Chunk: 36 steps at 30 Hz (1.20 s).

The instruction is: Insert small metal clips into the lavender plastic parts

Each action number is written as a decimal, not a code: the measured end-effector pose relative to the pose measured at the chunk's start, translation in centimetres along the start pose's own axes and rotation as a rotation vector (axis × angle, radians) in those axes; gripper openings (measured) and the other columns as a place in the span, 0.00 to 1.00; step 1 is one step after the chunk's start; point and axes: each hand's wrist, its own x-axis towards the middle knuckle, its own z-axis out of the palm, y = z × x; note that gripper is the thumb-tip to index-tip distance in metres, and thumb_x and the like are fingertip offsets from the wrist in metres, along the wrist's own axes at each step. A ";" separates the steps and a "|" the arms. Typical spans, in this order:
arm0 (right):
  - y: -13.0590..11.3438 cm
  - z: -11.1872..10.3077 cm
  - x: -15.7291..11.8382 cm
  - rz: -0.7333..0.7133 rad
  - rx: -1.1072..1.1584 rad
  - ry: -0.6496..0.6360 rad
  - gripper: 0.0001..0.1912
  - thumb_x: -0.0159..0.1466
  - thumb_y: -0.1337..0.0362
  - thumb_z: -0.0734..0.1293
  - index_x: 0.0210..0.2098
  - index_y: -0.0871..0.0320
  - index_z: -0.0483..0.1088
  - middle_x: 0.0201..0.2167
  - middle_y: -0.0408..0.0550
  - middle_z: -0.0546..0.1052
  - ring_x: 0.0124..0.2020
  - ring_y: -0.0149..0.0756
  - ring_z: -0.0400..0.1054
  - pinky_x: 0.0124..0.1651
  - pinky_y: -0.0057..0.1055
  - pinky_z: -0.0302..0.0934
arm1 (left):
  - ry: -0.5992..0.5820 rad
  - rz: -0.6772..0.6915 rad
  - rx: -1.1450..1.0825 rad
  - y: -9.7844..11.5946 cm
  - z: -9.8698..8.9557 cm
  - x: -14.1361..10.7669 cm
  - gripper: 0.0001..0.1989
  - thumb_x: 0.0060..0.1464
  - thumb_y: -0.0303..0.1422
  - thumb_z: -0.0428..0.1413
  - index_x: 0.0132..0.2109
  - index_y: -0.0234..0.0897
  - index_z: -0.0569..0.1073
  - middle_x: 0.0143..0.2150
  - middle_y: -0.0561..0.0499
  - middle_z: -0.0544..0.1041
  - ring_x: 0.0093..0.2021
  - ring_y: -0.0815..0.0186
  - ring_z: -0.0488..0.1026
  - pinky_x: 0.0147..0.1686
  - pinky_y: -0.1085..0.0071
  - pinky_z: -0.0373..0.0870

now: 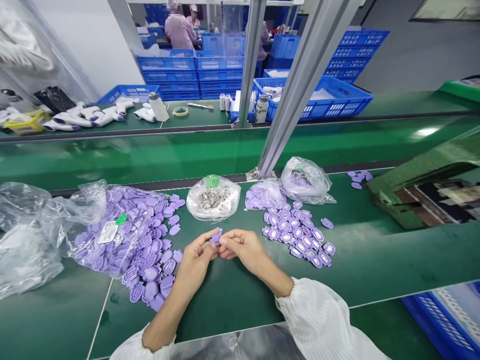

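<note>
Between my two hands, above the green table (225,305), is a small purple plastic part (216,237). My left hand (197,255) pinches it from the left, and my right hand (242,247) grips its right side with thumb and fingertips. Whether the right fingers also hold a small metal piece cannot be made out. Left of my hands, many similar purple parts (150,250) spill from a clear plastic bag (123,225). Ahead lies a clear bag of small metal pieces (214,198). On the right is a pile of purple parts with metal pieces in them (296,230).
Clear bags (305,180) with purple parts lie by the metal post (285,100). A green machine (431,185) stands at right, beside a few purple parts (359,177). Behind the glass divider are white devices (93,115) and blue crates (318,100). Other people (180,30) sit farther back.
</note>
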 end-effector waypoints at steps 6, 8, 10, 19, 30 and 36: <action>-0.2 0.2 -0.1 0.020 -0.057 -0.001 0.19 0.52 0.51 0.72 0.31 0.63 0.71 0.26 0.47 0.76 0.26 0.28 0.72 0.33 0.25 0.67 | -0.014 0.035 0.045 -0.7 -0.1 0.2 0.26 0.55 0.41 0.56 0.57 0.33 0.70 0.35 0.49 0.80 0.38 0.65 0.77 0.44 0.69 0.73; -0.1 0.1 -0.1 0.016 -0.057 0.001 0.19 0.52 0.52 0.72 0.31 0.63 0.71 0.26 0.47 0.76 0.26 0.28 0.72 0.33 0.25 0.67 | -0.021 0.033 0.053 -0.7 -0.1 0.2 0.24 0.56 0.41 0.56 0.57 0.33 0.70 0.36 0.48 0.80 0.38 0.66 0.76 0.44 0.70 0.73; -0.1 0.1 -0.1 0.018 -0.055 -0.003 0.18 0.52 0.53 0.72 0.31 0.63 0.71 0.26 0.47 0.77 0.26 0.27 0.72 0.33 0.25 0.67 | -0.034 0.028 0.040 -0.7 -0.1 0.2 0.23 0.56 0.40 0.56 0.56 0.34 0.71 0.36 0.49 0.80 0.38 0.66 0.76 0.45 0.70 0.72; 0.0 0.3 -0.1 0.014 -0.064 0.020 0.14 0.54 0.57 0.71 0.30 0.63 0.69 0.24 0.45 0.76 0.24 0.26 0.71 0.31 0.24 0.67 | -0.058 0.044 0.075 -1.0 -0.4 0.3 0.22 0.58 0.40 0.55 0.56 0.35 0.70 0.30 0.52 0.75 0.41 0.62 0.76 0.46 0.67 0.72; 0.2 -0.3 -0.2 0.041 -0.094 -0.056 0.18 0.55 0.55 0.71 0.40 0.62 0.69 0.24 0.44 0.75 0.23 0.29 0.71 0.28 0.25 0.66 | -0.024 0.053 0.028 -1.2 -0.3 0.2 0.20 0.55 0.39 0.58 0.51 0.31 0.73 0.31 0.50 0.78 0.36 0.66 0.76 0.42 0.71 0.72; 0.4 0.2 -0.7 0.012 -0.073 -0.001 0.13 0.55 0.58 0.70 0.31 0.64 0.71 0.22 0.44 0.74 0.22 0.24 0.68 0.29 0.22 0.64 | -0.039 0.016 0.066 -0.9 -0.5 0.1 0.22 0.53 0.40 0.59 0.51 0.31 0.74 0.33 0.49 0.80 0.34 0.67 0.76 0.40 0.74 0.72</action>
